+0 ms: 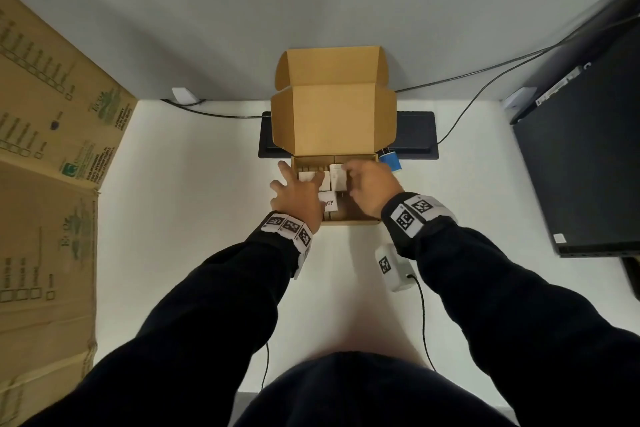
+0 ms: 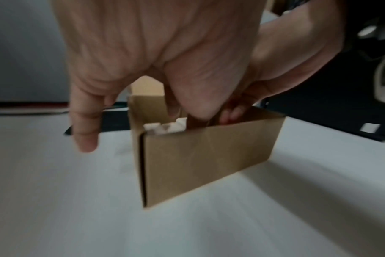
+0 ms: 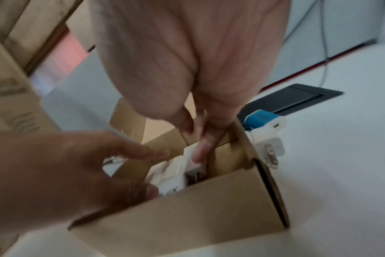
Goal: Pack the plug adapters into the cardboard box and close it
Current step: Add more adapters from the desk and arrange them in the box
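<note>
A small cardboard box (image 1: pixel 356 218) stands open on the white desk, its lid (image 1: pixel 332 114) raised at the back. Several white plug adapters (image 1: pixel 329 204) lie inside. My left hand (image 1: pixel 299 184) is spread over the box's left part, with straight fingers touching the adapters (image 2: pixel 163 128). My right hand (image 1: pixel 349 177) reaches in from the right and pinches a white adapter (image 3: pixel 191 151) between thumb and fingertips (image 3: pixel 198 153). A blue and white adapter (image 1: pixel 389 161) lies outside by the box's far right corner, prongs (image 3: pixel 271 156) showing. The box wall (image 2: pixel 204 160) hides the contents' lower part.
Large printed cartons (image 1: pixel 52 149) stand along the left. A black monitor (image 1: pixel 581 156) stands at the right. Behind the box a black cable hatch (image 1: pixel 415 135) is set into the desk before a grey partition (image 1: pixel 311 28). A white marked device (image 1: pixel 394 267) with a cable lies near my right forearm.
</note>
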